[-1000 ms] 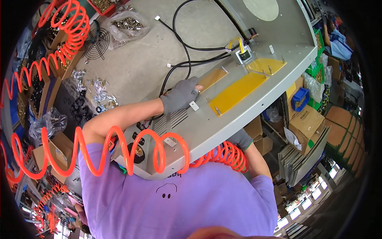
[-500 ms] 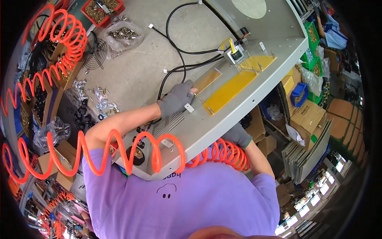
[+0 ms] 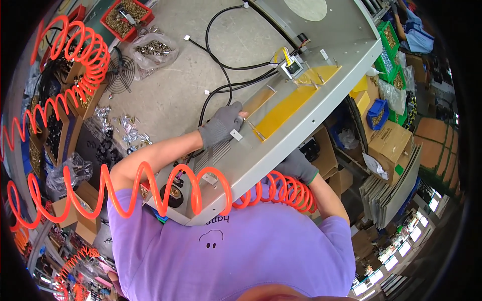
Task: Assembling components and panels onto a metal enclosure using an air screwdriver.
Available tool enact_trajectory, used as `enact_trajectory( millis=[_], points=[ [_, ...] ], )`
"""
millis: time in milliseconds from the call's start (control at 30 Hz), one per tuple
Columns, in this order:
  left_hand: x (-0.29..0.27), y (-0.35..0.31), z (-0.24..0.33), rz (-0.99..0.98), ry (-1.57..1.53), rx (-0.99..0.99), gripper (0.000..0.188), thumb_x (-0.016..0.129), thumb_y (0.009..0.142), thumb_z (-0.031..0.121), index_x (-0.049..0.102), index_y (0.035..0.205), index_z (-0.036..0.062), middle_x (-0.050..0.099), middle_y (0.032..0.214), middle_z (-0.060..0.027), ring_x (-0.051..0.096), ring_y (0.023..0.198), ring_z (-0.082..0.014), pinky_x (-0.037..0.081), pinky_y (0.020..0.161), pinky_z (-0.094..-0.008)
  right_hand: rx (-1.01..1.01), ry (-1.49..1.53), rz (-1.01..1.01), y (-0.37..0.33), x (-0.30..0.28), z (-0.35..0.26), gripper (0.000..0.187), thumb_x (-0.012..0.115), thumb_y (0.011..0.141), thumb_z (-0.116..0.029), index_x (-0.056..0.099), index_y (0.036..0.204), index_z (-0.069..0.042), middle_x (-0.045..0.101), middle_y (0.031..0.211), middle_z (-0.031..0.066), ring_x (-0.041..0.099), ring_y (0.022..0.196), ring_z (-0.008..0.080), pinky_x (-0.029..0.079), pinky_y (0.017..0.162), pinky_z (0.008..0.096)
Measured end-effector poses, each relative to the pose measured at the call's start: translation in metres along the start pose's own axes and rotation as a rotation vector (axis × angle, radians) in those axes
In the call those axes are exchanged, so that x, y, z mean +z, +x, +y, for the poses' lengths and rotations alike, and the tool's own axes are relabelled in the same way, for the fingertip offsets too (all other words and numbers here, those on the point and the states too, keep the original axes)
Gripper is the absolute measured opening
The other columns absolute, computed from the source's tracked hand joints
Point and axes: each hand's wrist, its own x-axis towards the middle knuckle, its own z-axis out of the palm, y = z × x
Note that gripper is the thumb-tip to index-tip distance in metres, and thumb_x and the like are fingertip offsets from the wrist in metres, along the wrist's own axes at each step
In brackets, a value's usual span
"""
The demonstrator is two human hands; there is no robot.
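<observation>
A grey sheet-metal case (image 3: 314, 113) lies slanted in front of me. Within it are a yellow translucent sheet (image 3: 287, 113) with metal posts, a narrow amber strip (image 3: 259, 102), and a small square part (image 3: 291, 68) with yellow wires. My left hand (image 3: 221, 126), in a grey glove, is inside the case at the strip's near end. Its fingers are curled closed with a bare fingertip showing; what they grip is hidden. Beneath the case's near edge is my right hand (image 3: 297, 166), also gloved, its fingers mostly out of sight behind the metal.
Black cables (image 3: 228, 80) with white connectors loop over the worktop. An orange coiled air hose (image 3: 113, 193) crosses before the case. Loose screws (image 3: 133, 131), a bag of fasteners (image 3: 153, 48) and a red bin (image 3: 128, 17) lie left. Cartons (image 3: 390, 145) stand right; a co-worker (image 3: 417, 35) is far right.
The case appears slightly further up and left as the whole view shifts. Both hands keep nearly the same places on it.
</observation>
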Motion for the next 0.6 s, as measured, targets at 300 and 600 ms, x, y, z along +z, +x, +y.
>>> enact_trajectory(
  millis=[300,600],
  points=[
    [-0.001,0.006,-0.001,-0.038,0.024,0.053,0.023,0.047,0.089,0.022,0.046,0.084,-0.001,0.054,0.068,-0.025,0.054,0.065,-0.0416,0.042,0.059,-0.0457,0.032,-0.065,-0.032,0.001,-0.003,-0.001,0.062,0.064,0.07,-0.029,0.042,0.123,-0.004,0.062,0.086,0.0229,0.06,0.082,0.0377,0.046,0.074,0.041],
    [-0.007,0.006,-0.032,-0.16,-0.14,0.128,0.024,0.048,0.091,0.027,0.045,0.079,0.0059,0.046,0.063,-0.0074,0.046,0.058,-0.0136,0.039,0.054,-0.0321,0.016,-0.12,-0.022,-0.006,-0.004,-0.014,0.059,0.062,0.071,-0.035,0.043,0.121,-0.009,0.061,0.092,0.0209,0.059,0.087,0.0378,0.046,0.076,0.0418]
  ],
)
